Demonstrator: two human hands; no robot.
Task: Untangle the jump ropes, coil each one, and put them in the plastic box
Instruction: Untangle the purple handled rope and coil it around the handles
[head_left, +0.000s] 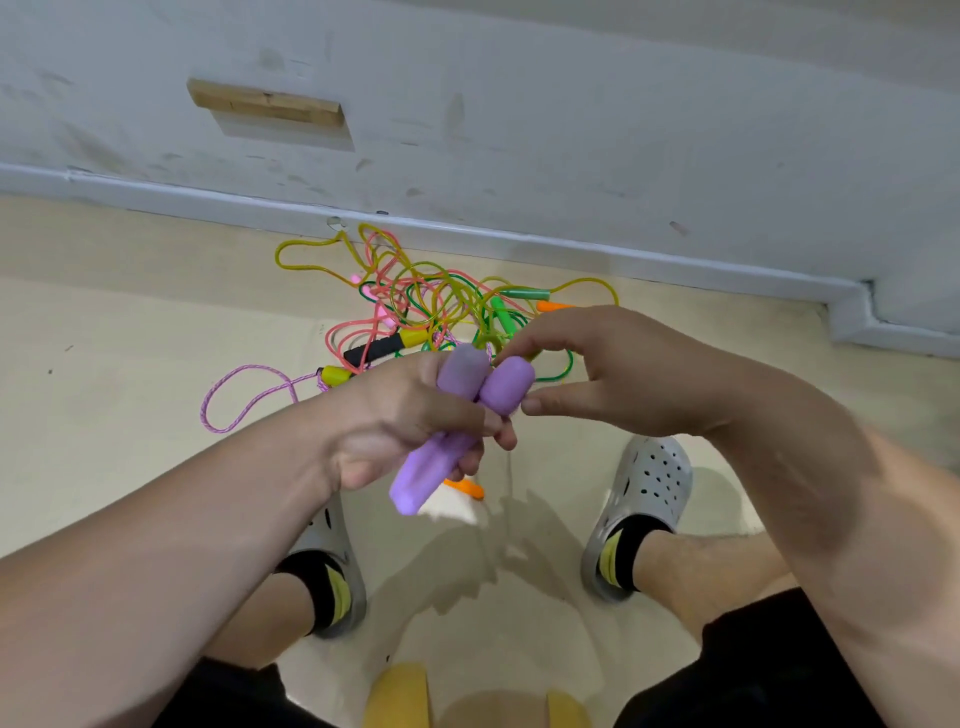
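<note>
My left hand (400, 423) grips two purple jump-rope handles (457, 415) side by side, above the floor. My right hand (597, 364) pinches the top of the right purple handle with thumb and forefinger. The purple-pink rope (239, 395) trails in a loop on the floor to the left. Behind my hands lies a tangle of ropes (421, 296): yellow, pink and green cords with green handles (504, 312), an orange handle (553, 306) and a black-and-yellow handle (384, 347). No plastic box is in view.
A white wall with a baseboard (519, 244) runs right behind the tangle. My feet in grey clogs (644, 499) stand on the beige floor. Another orange handle (465, 487) lies under my left hand. A yellow object (400, 696) sits at the bottom edge.
</note>
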